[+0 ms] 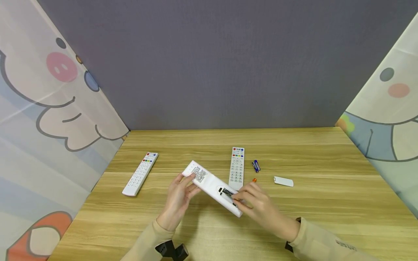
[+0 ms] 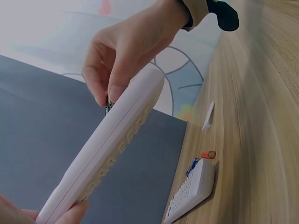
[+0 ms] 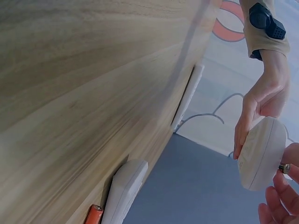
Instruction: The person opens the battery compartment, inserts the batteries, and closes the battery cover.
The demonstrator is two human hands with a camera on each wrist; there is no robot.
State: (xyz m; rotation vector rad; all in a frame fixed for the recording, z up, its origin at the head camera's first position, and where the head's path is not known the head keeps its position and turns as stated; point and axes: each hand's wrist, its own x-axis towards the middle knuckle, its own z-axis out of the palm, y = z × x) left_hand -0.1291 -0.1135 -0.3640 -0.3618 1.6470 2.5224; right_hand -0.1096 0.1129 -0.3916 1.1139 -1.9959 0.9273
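Note:
My left hand [image 1: 177, 197] holds a white remote control [image 1: 210, 184] by its far left end, tilted above the table with its back up and its battery compartment [image 1: 226, 192] uncovered. At that compartment, my right hand [image 1: 262, 206] pinches a small dark battery [image 2: 109, 104] between thumb and fingers. Its metal end [image 3: 285, 168] shows in the right wrist view; the fingers cover the rest. A second white remote [image 1: 236, 166] lies buttons up behind the held one. Right of it are two blue batteries [image 1: 256, 166], an orange battery [image 1: 254, 179] and a white battery cover [image 1: 283, 181].
A third white remote [image 1: 140, 174] lies buttons up at the left of the wooden table [image 1: 326, 217]. A dark grey panel [image 1: 228, 72] stands behind the table, and cartoon-printed curtains [image 1: 26, 127] hang at both sides.

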